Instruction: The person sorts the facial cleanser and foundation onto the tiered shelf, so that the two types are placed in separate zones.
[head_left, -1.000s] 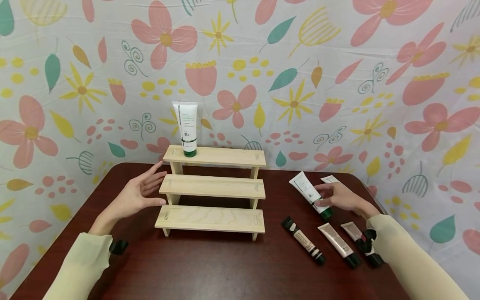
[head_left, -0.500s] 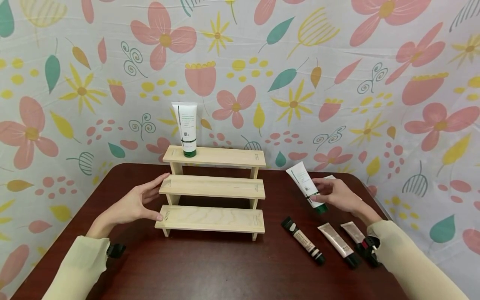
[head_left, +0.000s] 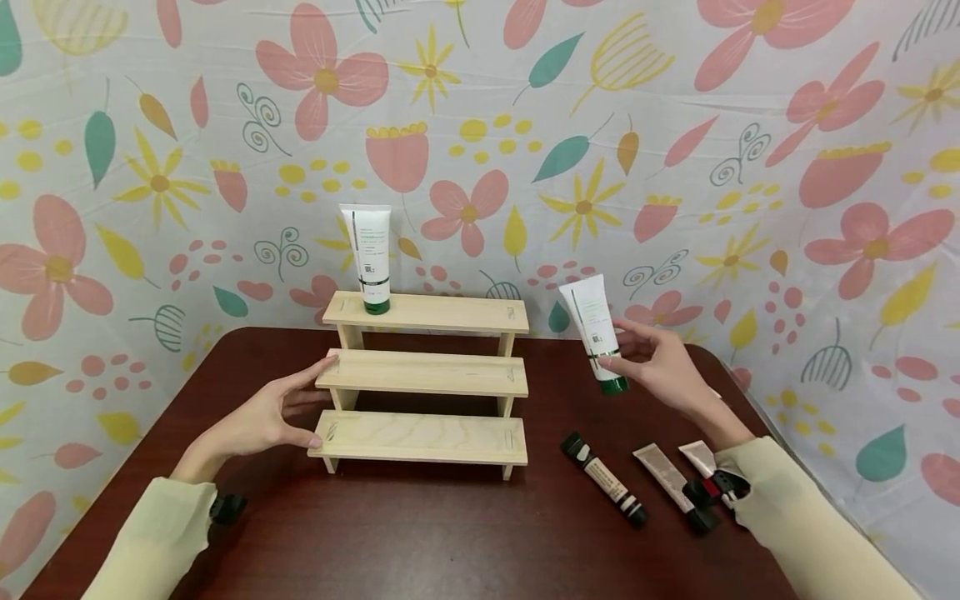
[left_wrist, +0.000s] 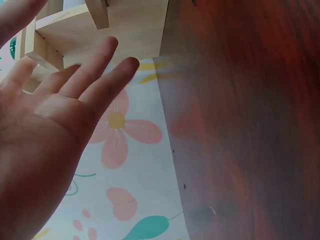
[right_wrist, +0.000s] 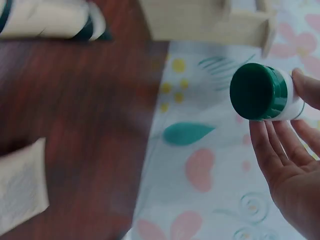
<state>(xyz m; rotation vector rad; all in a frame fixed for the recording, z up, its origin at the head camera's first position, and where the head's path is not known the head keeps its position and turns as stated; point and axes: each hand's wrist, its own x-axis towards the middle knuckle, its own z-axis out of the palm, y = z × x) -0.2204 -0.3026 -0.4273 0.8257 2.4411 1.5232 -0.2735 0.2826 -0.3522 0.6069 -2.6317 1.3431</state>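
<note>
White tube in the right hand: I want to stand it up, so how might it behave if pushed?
The tube, stood on its round green cap, would probably tip easily, being tall and narrow. Laid down, its flat end should likely check any roll.

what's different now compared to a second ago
The right hand has lifted the white tube it was already gripping up and a little left, and it stands more upright. The left hand has shifted lower, its thumb now at the left end of the bottom shelf. Unchanged: the other white tube upright on the top shelf.
</note>
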